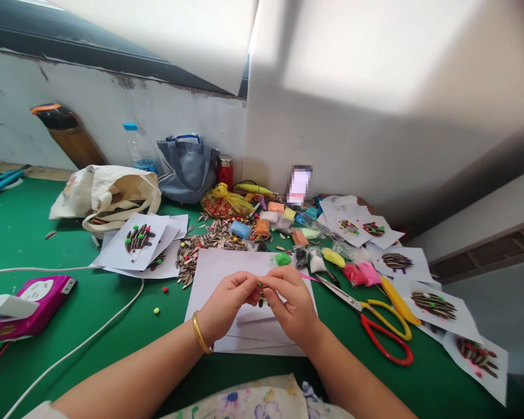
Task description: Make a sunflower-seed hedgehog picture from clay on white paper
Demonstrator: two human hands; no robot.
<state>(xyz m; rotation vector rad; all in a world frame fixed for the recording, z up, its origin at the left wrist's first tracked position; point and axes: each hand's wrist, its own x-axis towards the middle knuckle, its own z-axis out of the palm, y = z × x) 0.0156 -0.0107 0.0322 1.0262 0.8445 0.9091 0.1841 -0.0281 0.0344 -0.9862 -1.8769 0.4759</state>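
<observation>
My left hand (pixel 231 299), with a gold bangle at the wrist, and my right hand (pixel 290 302) meet over a stack of white paper (pixel 213 267). Between their pinched fingertips shows a tiny bit of green clay (pixel 259 284). Partly hidden below the fingers, a few dark sunflower seeds (pixel 262 299) with a touch of yellow lie on the paper. A packet of bright green clay (pixel 282 259) rests just beyond my right hand. Yellow-and-red-handled scissors (pixel 364 305) lie to the right, blades toward the paper. Behind the paper spreads a heap of striped sunflower seeds (pixel 209 238).
Finished seed pictures on paper sit left (pixel 137 241) and right (pixel 434 302). Several clay packets (pixel 262 227) lie behind, near a propped phone (pixel 299 185). Bags (pixel 187 169), a water bottle (pixel 137 151), a white cable (pixel 96 334) and a magenta power strip (pixel 39 302) occupy the left.
</observation>
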